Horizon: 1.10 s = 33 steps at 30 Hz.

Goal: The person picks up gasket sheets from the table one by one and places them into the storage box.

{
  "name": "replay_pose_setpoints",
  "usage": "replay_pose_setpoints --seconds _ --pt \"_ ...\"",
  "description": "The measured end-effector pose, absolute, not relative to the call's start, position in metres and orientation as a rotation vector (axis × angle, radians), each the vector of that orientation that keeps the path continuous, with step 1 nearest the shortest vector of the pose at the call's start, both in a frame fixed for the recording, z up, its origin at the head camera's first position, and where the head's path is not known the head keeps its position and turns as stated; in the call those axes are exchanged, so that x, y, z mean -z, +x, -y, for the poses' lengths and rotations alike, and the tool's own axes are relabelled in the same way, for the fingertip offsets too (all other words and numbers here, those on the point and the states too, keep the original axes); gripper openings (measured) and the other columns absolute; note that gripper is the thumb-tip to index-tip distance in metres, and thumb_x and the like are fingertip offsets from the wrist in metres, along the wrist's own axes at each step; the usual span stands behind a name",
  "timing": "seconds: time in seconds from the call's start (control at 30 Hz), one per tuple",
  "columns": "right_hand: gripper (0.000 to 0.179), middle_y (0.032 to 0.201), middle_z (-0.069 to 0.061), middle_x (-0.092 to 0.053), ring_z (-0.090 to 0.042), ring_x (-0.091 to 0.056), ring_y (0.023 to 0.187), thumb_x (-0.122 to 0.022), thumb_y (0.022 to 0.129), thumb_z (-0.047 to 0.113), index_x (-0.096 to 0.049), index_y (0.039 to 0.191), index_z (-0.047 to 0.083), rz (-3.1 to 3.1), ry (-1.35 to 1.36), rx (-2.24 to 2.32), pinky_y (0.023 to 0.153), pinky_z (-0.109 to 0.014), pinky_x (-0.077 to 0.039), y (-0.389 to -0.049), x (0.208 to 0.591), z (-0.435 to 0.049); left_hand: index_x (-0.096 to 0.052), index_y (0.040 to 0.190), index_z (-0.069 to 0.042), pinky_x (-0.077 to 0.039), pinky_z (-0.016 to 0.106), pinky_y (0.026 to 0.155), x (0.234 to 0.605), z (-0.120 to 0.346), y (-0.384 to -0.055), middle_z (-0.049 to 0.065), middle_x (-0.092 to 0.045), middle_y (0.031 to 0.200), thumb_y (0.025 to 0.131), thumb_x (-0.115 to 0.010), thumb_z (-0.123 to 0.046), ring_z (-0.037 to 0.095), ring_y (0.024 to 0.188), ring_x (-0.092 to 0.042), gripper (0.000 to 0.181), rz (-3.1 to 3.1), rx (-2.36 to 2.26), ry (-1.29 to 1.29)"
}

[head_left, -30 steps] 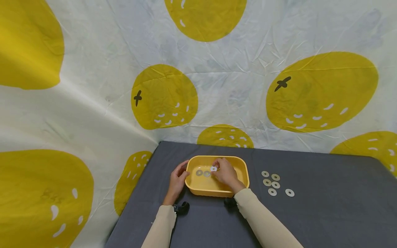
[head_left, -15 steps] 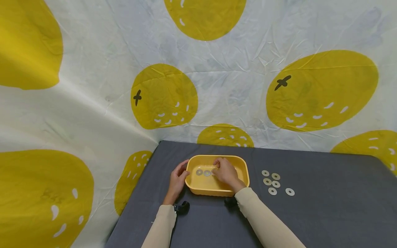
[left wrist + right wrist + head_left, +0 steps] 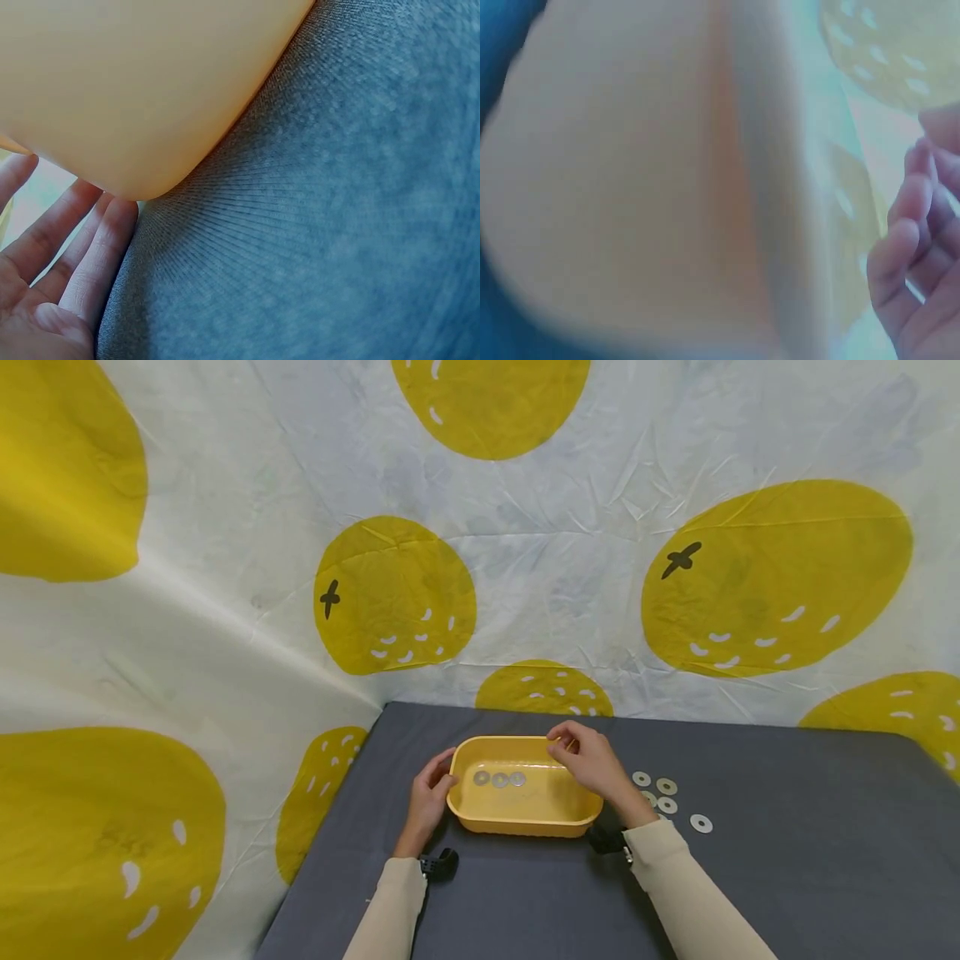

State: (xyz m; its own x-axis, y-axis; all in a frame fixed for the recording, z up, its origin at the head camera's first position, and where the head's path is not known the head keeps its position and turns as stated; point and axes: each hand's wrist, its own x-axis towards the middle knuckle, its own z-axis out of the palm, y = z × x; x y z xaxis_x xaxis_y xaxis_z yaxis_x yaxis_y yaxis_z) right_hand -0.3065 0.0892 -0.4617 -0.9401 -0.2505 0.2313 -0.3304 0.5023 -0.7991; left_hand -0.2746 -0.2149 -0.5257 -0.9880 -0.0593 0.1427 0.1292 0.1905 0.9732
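Observation:
A yellow plastic basin (image 3: 525, 827) stands on the dark cloth, with three flat metal washers (image 3: 500, 780) in a row on its floor toward the left. My left hand (image 3: 427, 802) holds the basin's left end, thumb at the rim and fingers along the outer wall. In the left wrist view, those fingers (image 3: 82, 240) meet the wall near its lower corner. Over the basin's right end hovers my right hand (image 3: 592, 764), fingers loosely bent. No washer shows between its fingertips in the right wrist view, where the fingers (image 3: 904, 247) stand beside the blurred basin.
Several more washers (image 3: 667, 787) lie flat on the dark grey tablecloth (image 3: 795, 843) right of the basin, partly hidden by my right forearm. Behind and to the left hangs a white curtain (image 3: 555, 593) printed with yellow fruit.
My right hand pressed a third washer down inside the basin beside the other two, let it go, then rose and moved right over the rim. The left hand stayed at the basin's left end.

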Motion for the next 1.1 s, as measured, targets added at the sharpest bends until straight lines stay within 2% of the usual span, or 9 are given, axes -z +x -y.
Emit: replay_pose_setpoints --seconds 0.23,0.47,0.57,0.77,0.87,0.93,1.1 --pt "0.025 0.094 -0.007 -0.067 -0.016 -0.058 0.077 -0.066 0.100 0.021 -0.067 0.118 0.004 2.729 0.410 -1.276 0.064 -0.028 -0.048 -0.293 0.462 -0.179 -0.056 0.146 -0.006 -0.054 0.030 0.089 0.510 0.208 -0.266 0.028 -0.065 0.128 0.097 -0.056 0.000 0.044 0.116 -0.061 0.049 2.263 1.957 -0.093" --pt "0.028 0.091 -0.006 -0.065 -0.008 -0.054 0.072 -0.067 0.100 0.024 -0.066 0.118 0.003 2.824 0.353 -1.144 0.062 -0.027 -0.045 -0.278 0.478 -0.247 -0.056 0.146 -0.007 -0.053 0.046 0.096 0.510 0.209 -0.268 0.027 -0.065 0.129 0.097 -0.057 -0.001 0.042 0.116 -0.062 0.050 2.271 1.950 -0.073" --pt "0.028 0.090 -0.005 -0.064 -0.007 -0.053 0.071 -0.068 0.099 0.024 -0.066 0.116 0.002 2.873 0.359 -1.115 0.062 -0.027 -0.044 -0.274 0.483 -0.261 -0.057 0.146 -0.008 -0.053 0.048 0.097 0.508 0.210 -0.268 0.026 -0.066 0.128 0.097 -0.057 -0.001 0.040 0.115 -0.063 0.049 2.284 1.940 -0.063" --pt "0.023 0.083 -0.001 -0.061 -0.005 -0.050 0.067 -0.071 0.095 0.020 -0.068 0.109 0.002 2.950 0.428 -1.075 0.059 -0.026 -0.042 -0.271 0.490 -0.276 -0.056 0.147 -0.009 -0.054 0.040 0.094 0.507 0.211 -0.266 0.024 -0.067 0.128 0.098 -0.057 -0.002 0.038 0.116 -0.064 0.049 2.315 1.919 -0.067" --pt "0.022 0.080 0.001 -0.059 -0.003 -0.048 0.065 -0.075 0.092 0.019 -0.067 0.104 0.003 2.984 0.472 -1.059 0.059 -0.025 -0.040 -0.271 0.494 -0.282 -0.056 0.147 -0.010 -0.053 0.040 0.095 0.513 0.211 -0.268 0.024 -0.066 0.129 0.098 -0.057 -0.002 0.039 0.117 -0.063 0.049 2.309 1.926 -0.048" --pt "0.022 0.078 0.001 -0.057 -0.003 -0.047 0.064 -0.077 0.089 0.019 -0.066 0.101 0.003 3.004 0.510 -1.056 0.059 -0.025 -0.039 -0.270 0.496 -0.286 -0.058 0.146 -0.014 -0.053 0.039 0.094 0.524 0.213 -0.272 0.022 -0.067 0.128 0.098 -0.057 -0.003 0.038 0.116 -0.063 0.049 2.290 1.919 -0.042" --pt "0.029 0.078 0.001 -0.053 -0.003 -0.045 0.066 -0.083 0.084 0.023 -0.063 0.097 0.005 3.085 0.547 -1.033 0.063 -0.025 -0.037 -0.269 0.501 -0.298 -0.057 0.146 -0.012 -0.053 0.042 0.094 0.522 0.212 -0.271 0.023 -0.066 0.128 0.098 -0.057 -0.004 0.039 0.116 -0.063 0.049 2.287 1.925 -0.059"
